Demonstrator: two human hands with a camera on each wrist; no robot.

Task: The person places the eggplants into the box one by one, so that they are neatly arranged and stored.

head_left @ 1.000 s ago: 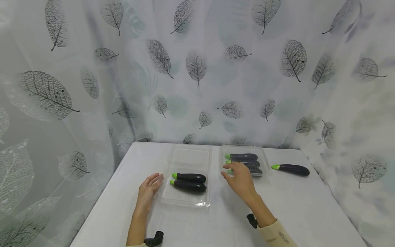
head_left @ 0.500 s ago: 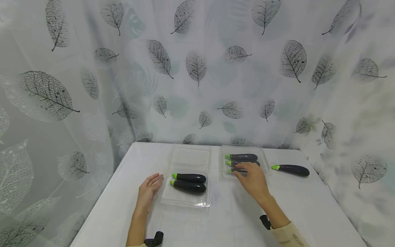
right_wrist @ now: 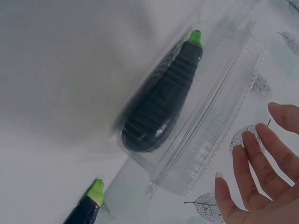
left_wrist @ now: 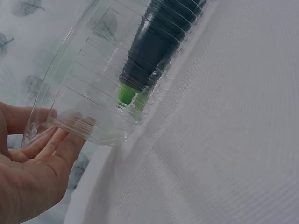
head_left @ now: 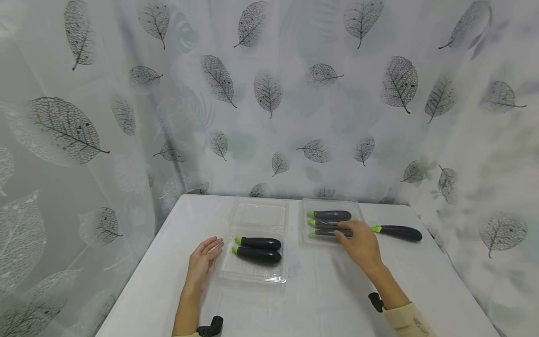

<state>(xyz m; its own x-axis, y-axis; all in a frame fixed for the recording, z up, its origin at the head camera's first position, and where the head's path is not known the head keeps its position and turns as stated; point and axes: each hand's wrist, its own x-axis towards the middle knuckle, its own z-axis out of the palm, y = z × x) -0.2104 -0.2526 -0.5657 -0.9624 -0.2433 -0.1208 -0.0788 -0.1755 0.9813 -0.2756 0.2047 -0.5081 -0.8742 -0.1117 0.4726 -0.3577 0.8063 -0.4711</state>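
Observation:
My left hand lies beside an open clear plastic clamshell container, its straight fingers at the left edge. Two dark eggplants with green stem ends, a far one and a near one, lie in the front half. In the left wrist view, fingertips show through the container's clear corner. My right hand hovers at the near right of a second clear container, shut over three eggplants. The right wrist view shows those fingers loosely spread, holding nothing.
A loose eggplant lies to the right of the second container, just past my right hand. Everything rests on a white-covered table. A leaf-patterned curtain hangs behind it and along both sides.
My right hand has moved rightward across the second container, from its left end to its right end near the loose eggplant. The left hand and both containers stay in place.

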